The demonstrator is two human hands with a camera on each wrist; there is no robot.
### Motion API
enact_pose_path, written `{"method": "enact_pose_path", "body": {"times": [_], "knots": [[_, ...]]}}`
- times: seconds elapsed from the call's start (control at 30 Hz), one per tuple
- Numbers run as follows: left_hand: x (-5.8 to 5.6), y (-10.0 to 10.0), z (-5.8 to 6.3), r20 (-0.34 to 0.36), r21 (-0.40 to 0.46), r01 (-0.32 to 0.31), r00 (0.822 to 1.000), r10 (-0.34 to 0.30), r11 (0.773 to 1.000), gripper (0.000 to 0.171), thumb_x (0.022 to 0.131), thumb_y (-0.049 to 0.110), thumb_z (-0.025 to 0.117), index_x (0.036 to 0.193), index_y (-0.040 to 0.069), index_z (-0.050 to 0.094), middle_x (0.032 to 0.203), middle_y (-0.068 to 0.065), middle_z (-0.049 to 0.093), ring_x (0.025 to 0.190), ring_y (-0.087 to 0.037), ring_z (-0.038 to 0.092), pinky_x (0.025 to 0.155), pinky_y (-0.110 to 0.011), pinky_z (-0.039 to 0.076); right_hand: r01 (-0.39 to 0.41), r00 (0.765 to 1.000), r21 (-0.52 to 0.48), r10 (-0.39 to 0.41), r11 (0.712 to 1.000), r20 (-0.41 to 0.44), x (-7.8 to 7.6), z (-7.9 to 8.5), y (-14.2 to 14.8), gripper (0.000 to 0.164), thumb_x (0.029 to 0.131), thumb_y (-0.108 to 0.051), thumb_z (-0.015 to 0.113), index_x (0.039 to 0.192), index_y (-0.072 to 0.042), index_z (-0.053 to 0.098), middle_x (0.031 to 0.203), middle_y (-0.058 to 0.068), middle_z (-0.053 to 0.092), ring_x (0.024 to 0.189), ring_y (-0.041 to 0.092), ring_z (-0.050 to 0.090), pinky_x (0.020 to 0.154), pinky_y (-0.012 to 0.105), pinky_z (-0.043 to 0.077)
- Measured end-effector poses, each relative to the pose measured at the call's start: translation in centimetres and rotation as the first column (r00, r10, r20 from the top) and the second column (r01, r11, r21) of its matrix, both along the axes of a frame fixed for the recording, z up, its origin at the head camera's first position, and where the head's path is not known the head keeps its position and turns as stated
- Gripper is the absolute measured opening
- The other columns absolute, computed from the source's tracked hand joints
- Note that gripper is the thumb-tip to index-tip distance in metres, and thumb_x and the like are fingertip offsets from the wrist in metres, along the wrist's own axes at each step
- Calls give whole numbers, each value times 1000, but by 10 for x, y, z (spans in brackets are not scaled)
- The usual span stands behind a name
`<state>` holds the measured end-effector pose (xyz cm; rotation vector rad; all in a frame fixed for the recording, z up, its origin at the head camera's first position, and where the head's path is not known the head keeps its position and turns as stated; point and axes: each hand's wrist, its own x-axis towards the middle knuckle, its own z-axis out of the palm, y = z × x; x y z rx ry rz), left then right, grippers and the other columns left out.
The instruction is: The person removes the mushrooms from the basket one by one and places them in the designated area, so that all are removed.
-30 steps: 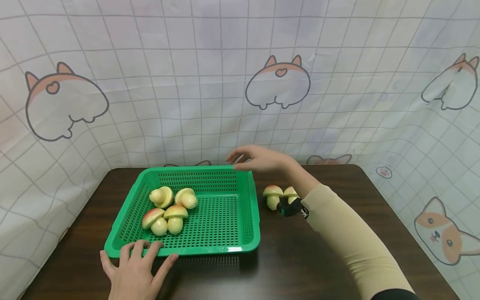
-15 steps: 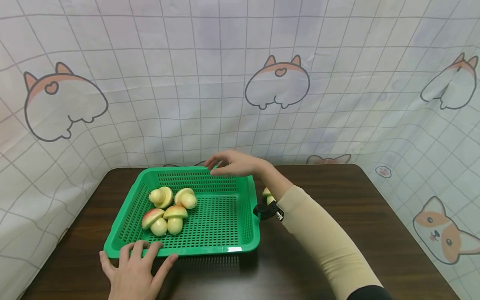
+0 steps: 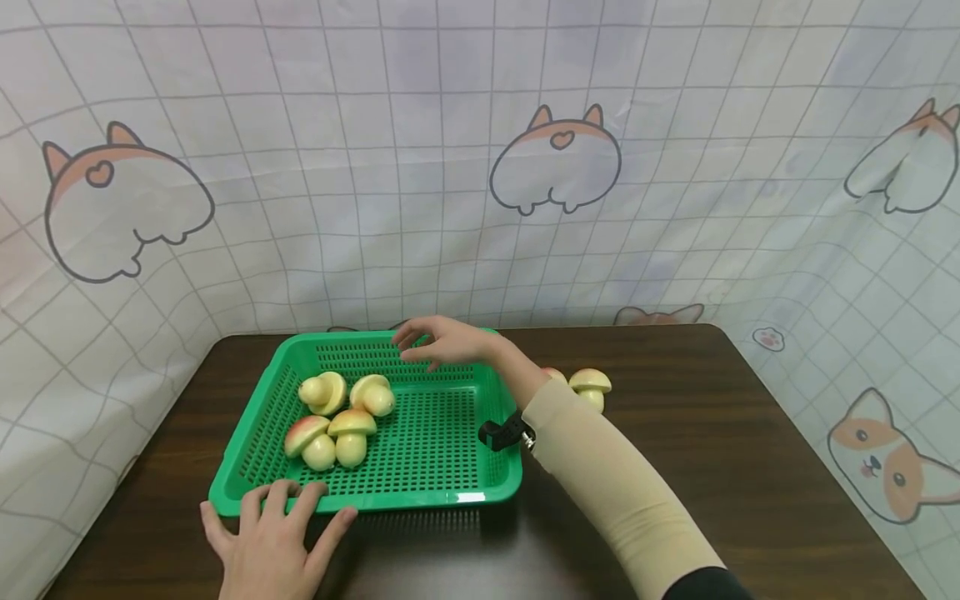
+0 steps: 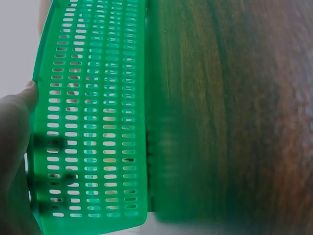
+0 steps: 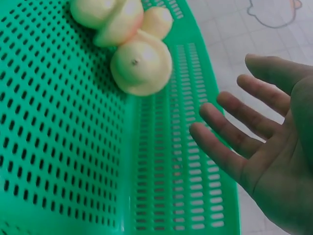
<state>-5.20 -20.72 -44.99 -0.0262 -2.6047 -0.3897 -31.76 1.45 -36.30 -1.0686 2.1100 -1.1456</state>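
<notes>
A green plastic basket (image 3: 397,501) with slotted walls sits left of centre on the table. My left hand (image 3: 270,546) grips its near rim, fingers bent over the edge; the thumb (image 4: 30,93) lies at the rim in the left wrist view. Several mushrooms, pale yellow with reddish caps and a glossy, artificial look, lie in the basket's left half, one mushroom (image 3: 351,450) nearest its middle. My right hand (image 3: 446,342) hovers over the far rim, fingers spread and holding nothing. In the right wrist view, the pale mushroom (image 5: 142,68) lies apart from its fingertips (image 5: 198,129).
Right of the basket, a mushroom (image 3: 590,387) stands on the dark wood table (image 3: 675,433); beside it, a second mushroom (image 3: 553,374) is mostly hidden by my right forearm. White gridded cloth (image 3: 450,208) with cartoon dogs hangs behind and at both sides.
My right hand has moved left and slightly down over the basket's far side. The forearm now leaves the right-hand table mushroom in view. My left hand, the basket and its mushrooms stay put.
</notes>
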Motion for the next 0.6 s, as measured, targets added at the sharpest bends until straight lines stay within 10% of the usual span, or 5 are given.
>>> {"method": "enact_pose_path", "body": {"times": [0.6], "knots": [[-1,1,-1,2,-4,-7,1000,7,1000,46,92,60,68,105,17,73,105,-15,63,108,-47,51,100,-88,-2,-17,1000,141,15,990,15,8,-29,-43,52,106,-24,60,153,-8,44,156,15,42,135,28,52,94,43,55]]}}
